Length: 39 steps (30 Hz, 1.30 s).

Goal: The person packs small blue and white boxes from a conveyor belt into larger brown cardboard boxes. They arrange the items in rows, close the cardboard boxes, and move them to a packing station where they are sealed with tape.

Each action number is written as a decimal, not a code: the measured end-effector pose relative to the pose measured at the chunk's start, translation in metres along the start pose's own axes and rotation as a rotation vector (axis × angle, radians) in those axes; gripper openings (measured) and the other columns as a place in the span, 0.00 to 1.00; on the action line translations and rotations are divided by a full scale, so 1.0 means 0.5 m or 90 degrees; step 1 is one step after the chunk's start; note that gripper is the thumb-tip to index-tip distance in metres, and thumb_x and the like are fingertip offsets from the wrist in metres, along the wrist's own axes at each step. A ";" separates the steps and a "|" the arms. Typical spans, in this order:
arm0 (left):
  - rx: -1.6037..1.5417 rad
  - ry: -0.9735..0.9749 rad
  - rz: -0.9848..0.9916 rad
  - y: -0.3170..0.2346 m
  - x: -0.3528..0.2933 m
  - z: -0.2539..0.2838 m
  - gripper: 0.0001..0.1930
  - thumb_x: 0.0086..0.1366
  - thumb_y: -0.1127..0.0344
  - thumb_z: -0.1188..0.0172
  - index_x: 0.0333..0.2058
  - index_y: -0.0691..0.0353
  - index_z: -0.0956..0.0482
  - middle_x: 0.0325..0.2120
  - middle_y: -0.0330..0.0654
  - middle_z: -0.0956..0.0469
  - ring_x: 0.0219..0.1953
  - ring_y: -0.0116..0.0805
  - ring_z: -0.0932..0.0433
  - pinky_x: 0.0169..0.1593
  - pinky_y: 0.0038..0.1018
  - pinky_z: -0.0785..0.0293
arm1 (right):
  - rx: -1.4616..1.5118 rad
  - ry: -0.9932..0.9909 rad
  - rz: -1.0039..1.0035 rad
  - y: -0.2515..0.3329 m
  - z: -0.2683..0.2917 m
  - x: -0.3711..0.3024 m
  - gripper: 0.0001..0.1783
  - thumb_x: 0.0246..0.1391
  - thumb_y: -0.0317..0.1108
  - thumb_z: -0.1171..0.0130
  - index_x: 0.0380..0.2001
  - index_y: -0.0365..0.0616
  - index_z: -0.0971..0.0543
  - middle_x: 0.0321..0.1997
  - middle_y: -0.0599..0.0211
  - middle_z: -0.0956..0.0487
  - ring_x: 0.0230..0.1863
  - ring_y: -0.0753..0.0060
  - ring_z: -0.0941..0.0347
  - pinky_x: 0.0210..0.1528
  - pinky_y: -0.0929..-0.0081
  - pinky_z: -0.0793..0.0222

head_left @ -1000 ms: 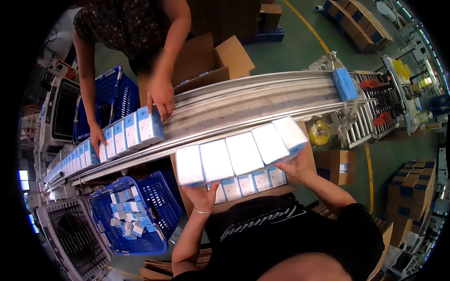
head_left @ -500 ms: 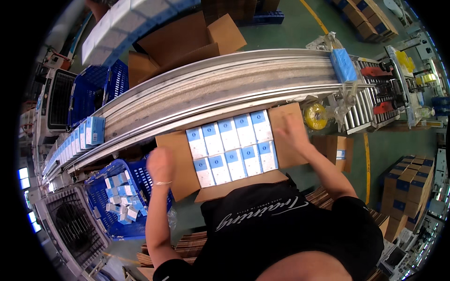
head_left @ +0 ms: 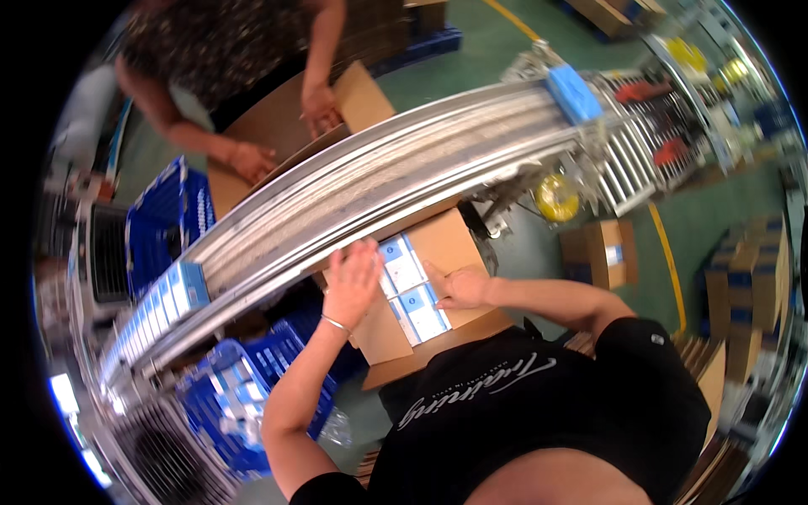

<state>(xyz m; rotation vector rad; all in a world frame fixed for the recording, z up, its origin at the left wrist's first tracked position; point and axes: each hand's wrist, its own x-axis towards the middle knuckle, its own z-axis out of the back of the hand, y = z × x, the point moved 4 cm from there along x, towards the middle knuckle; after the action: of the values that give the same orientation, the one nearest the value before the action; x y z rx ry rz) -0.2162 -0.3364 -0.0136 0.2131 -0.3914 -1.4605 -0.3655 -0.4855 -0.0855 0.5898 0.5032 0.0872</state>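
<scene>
A cardboard carton stands in front of me, filled with white and blue small boxes. Its two side flaps are folded inward over them, leaving a strip of boxes showing in the middle. My left hand lies on the left flap with fingers stretched out, holding nothing. On the right flap rests my right hand, its thumb and forefinger apart, the other fingers partly curled. The near flap lies outward against my black shirt.
A metal conveyor runs behind the carton, with a row of small boxes at left and a blue pack at right. Across it, a person's hands touch another carton. A blue basket holds loose boxes. Yellow tape hangs right.
Both my hands have moved inward, and the carton's side flaps have swung from spread out to folded over the boxes. Across the conveyor, a person has come into view at the other carton.
</scene>
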 end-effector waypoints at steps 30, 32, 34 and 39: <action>-1.666 0.119 0.790 -0.594 0.379 -0.316 0.38 0.64 0.34 0.72 0.59 0.59 0.38 0.57 0.45 0.35 0.56 0.45 0.33 0.57 0.44 0.37 | 0.500 -0.746 -0.779 -0.653 -0.077 -0.782 0.33 0.53 0.59 0.55 0.40 0.35 0.27 0.38 0.42 0.23 0.42 0.41 0.27 0.46 0.55 0.32; -1.612 0.286 0.725 -0.717 0.495 -0.316 0.43 0.60 0.29 0.78 0.62 0.56 0.44 0.61 0.41 0.42 0.61 0.46 0.42 0.60 0.45 0.44 | 0.459 -0.779 -0.805 -0.720 -0.034 -0.926 0.34 0.51 0.61 0.53 0.38 0.35 0.27 0.37 0.43 0.23 0.42 0.42 0.27 0.45 0.55 0.32; -1.651 0.393 0.709 -0.824 0.612 -0.274 0.43 0.59 0.27 0.76 0.62 0.54 0.46 0.61 0.41 0.41 0.61 0.46 0.41 0.61 0.42 0.43 | 0.361 -0.806 -0.838 -0.734 0.075 -1.048 0.34 0.49 0.61 0.51 0.37 0.35 0.26 0.36 0.43 0.22 0.41 0.43 0.26 0.45 0.57 0.31; -1.875 0.350 0.646 -1.035 0.880 -0.273 0.40 0.61 0.30 0.71 0.62 0.53 0.45 0.61 0.43 0.41 0.60 0.45 0.40 0.60 0.41 0.41 | 0.238 -0.811 -0.785 -0.898 0.251 -1.171 0.33 0.48 0.60 0.50 0.40 0.38 0.25 0.36 0.45 0.22 0.41 0.48 0.25 0.45 0.59 0.31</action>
<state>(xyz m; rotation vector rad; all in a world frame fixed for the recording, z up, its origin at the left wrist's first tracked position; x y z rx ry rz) -0.6131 -0.8403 -0.2760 -1.6138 1.8681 0.2377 -0.8463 -1.0512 0.0073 0.4928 -0.4477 -1.4982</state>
